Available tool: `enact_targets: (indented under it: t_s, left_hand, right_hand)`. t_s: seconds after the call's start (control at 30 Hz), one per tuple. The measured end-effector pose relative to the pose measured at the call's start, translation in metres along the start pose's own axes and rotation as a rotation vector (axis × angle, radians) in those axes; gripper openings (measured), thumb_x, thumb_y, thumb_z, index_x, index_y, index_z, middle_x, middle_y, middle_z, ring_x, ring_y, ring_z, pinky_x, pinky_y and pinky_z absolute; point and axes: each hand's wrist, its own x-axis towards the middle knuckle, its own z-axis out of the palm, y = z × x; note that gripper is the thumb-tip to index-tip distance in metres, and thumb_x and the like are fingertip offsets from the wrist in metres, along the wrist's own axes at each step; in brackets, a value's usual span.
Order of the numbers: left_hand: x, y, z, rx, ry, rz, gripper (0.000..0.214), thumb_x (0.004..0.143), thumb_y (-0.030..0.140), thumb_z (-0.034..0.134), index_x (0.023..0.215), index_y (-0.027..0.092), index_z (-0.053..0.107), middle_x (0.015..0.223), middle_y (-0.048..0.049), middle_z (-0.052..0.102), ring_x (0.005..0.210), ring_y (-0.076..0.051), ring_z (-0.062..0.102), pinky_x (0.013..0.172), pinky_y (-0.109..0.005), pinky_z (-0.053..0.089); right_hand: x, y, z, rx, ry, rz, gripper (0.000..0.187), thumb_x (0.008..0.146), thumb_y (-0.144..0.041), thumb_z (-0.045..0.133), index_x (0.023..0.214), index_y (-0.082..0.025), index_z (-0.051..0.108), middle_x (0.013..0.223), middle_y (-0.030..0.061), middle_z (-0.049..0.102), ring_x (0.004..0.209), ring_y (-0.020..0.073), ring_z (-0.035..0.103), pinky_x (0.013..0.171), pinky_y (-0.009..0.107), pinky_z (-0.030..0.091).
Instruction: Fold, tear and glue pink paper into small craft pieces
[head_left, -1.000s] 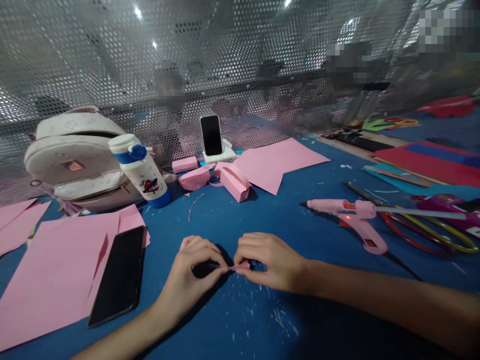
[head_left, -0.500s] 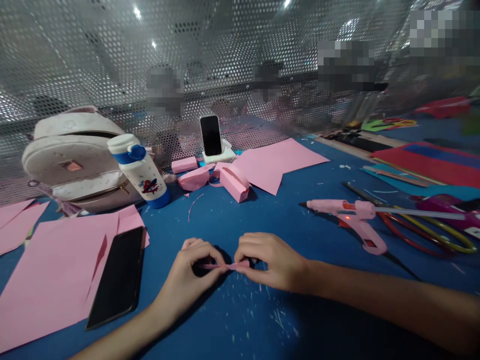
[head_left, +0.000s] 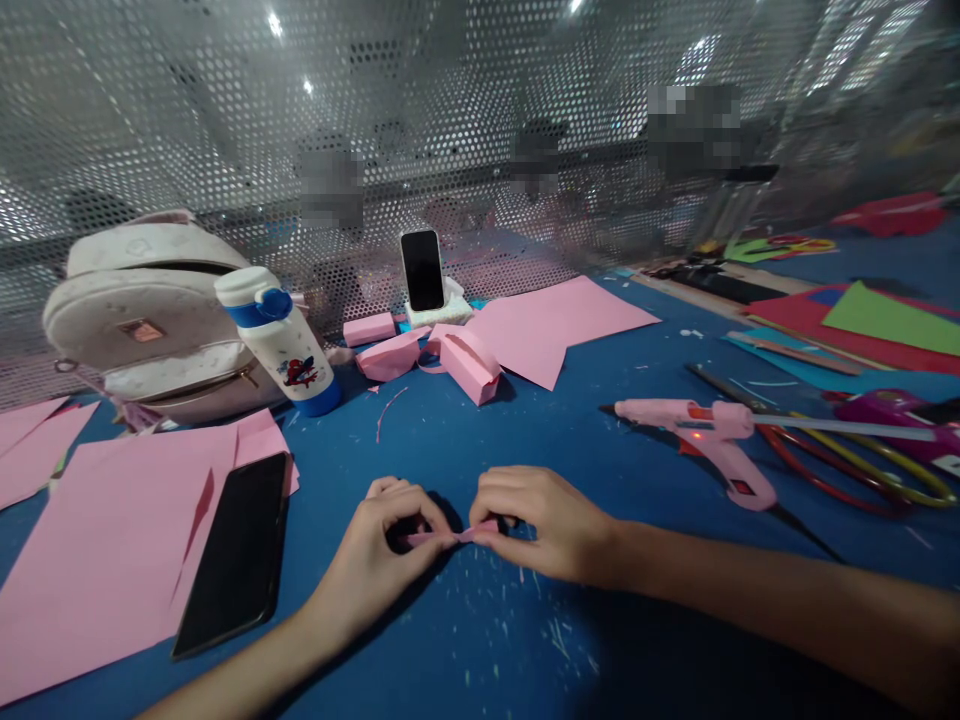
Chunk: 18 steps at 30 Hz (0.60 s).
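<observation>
A small strip of pink paper (head_left: 466, 536) spans the short gap between my two hands, just above the blue table. My left hand (head_left: 397, 535) pinches its left part between thumb and fingertips. The right end sits in a pinch of my right hand (head_left: 536, 520). Fingers cover much of the strip, so its full shape is hidden. Beyond my hands lie folded pink paper pieces (head_left: 469, 365), one of them box-shaped. A pink glue gun (head_left: 697, 425) with a glowing orange light rests on its side to the right.
Pink sheets (head_left: 112, 560) and a black phone (head_left: 236, 550) lie at left, before a bottle (head_left: 281, 345) and a pale backpack (head_left: 150, 320). Another phone (head_left: 422, 270) stands upright at the back. Scissors (head_left: 817, 455) and coloured sheets (head_left: 900, 320) are at right. A perforated metal screen (head_left: 450, 120) rises behind.
My hands have barely shifted and keep the same pinch on the pink strip. At the far right, a green sheet now lies over the red and blue ones.
</observation>
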Motion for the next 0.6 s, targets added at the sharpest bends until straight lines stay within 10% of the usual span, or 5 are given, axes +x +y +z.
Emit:
enact_targets:
  t_s: [0.6]
  left_hand:
    - [-0.0067,0.0051,0.0005,0.124,0.071,0.171,0.016,0.084,0.027,0.076,0.096,0.024,0.065,0.092,-0.0001,0.07,0.087,-0.02,0.06,0.082,-0.034,0.038]
  right_hand:
    - [-0.0007,0.0013,0.0003,-0.003,-0.004,0.038,0.014,0.095,-0.022,0.054,0.085,-0.016,0.062,0.074,0.0,0.058,0.065,0.0112,0.048,0.062,0.023,0.036]
